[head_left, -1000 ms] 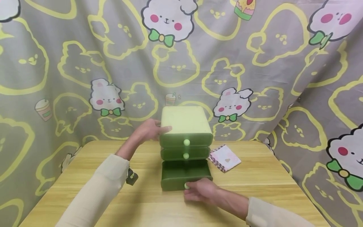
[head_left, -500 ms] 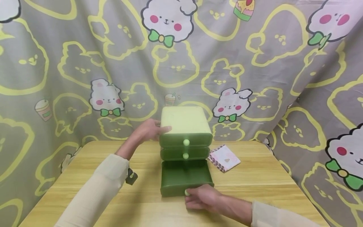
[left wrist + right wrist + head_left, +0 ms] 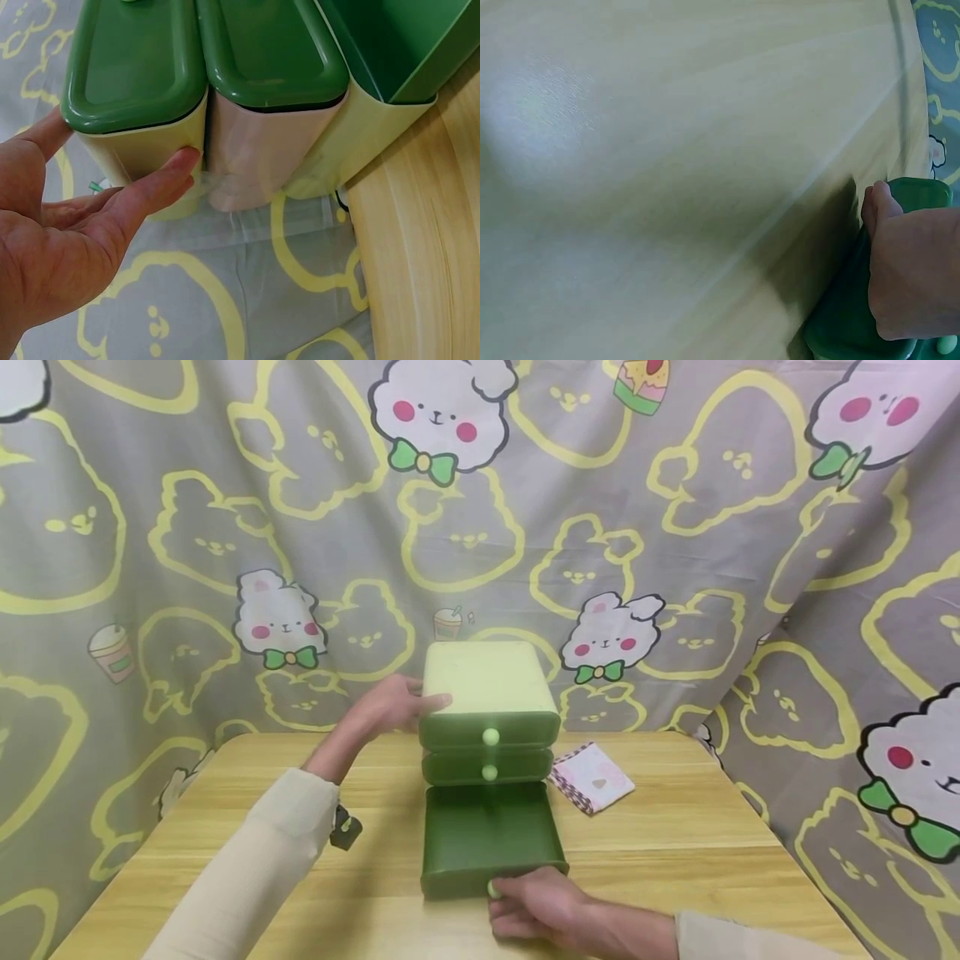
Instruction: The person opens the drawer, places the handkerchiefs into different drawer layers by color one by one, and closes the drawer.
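Observation:
A small drawer cabinet (image 3: 487, 677) with a pale yellow top and green drawer fronts stands mid-table. Its lowest drawer (image 3: 491, 835) is pulled far out, and I see nothing inside it. My right hand (image 3: 540, 902) pinches that drawer's round light-green knob (image 3: 492, 888) between thumb and fingers. On the cabinet's left side rests my left hand (image 3: 393, 702), fingers extended and one digit lying on the top edge. The left wrist view shows those straight fingers (image 3: 161, 180) against the yellow side wall. The top drawer (image 3: 465, 729) and middle drawer (image 3: 457, 767) are closed.
A folded cloth (image 3: 596, 779) with a pink-and-white print and checked edge lies right of the cabinet. The wood-grain table (image 3: 645, 877) ends at a grey patterned curtain (image 3: 465, 543) behind. A small black object (image 3: 346, 828) shows by the left sleeve.
The lowest drawer has slid farther out toward me, with my right hand moving back along with its knob. My left hand has stayed in place on the cabinet.

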Tool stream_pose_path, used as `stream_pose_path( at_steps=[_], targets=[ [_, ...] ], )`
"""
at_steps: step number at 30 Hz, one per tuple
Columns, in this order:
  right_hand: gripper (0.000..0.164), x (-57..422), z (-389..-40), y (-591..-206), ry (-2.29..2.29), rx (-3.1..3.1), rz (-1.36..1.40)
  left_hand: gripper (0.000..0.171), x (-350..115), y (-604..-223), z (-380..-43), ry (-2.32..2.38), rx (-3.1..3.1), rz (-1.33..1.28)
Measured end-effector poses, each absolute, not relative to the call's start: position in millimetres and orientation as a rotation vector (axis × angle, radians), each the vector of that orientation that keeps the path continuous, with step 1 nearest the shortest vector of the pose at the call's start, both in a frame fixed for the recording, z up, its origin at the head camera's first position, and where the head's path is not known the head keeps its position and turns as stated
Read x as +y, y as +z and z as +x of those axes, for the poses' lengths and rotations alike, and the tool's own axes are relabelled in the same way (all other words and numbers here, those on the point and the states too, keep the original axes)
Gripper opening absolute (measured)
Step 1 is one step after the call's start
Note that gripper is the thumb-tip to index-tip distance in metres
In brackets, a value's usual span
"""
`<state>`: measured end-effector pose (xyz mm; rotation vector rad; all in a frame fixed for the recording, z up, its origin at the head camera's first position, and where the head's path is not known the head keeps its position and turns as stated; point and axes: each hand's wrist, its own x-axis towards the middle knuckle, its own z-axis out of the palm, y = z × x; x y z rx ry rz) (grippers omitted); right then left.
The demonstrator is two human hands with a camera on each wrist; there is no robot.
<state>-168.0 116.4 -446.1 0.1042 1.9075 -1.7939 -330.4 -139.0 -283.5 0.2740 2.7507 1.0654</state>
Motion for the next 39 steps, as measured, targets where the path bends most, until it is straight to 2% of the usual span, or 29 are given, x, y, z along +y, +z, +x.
stream_pose_path(
  at_steps=[12,21,29,39],
  targets=[
    [0.032,116.7,-163.7,-445.2,-1.712,1.964,0.139,0.095,-139.2,-283.1,-330.5,1.047,2.758,0.257],
    [0.036,123.7,-161.2,-435.0,-1.630,1.979,0.000,0.095,-139.9,-284.3,-331.1,1.052,2.753,0.253],
    [0.034,143.8,-177.3,-407.6,-1.420,1.877,-0.262,0.092,-139.7,-284.2,-332.6,1.083,2.733,0.248],
    [0.034,159.3,-212.6,-366.1,-1.355,1.918,-0.336,0.093,-139.5,-283.7,-331.7,1.078,2.733,0.236]
  ],
)
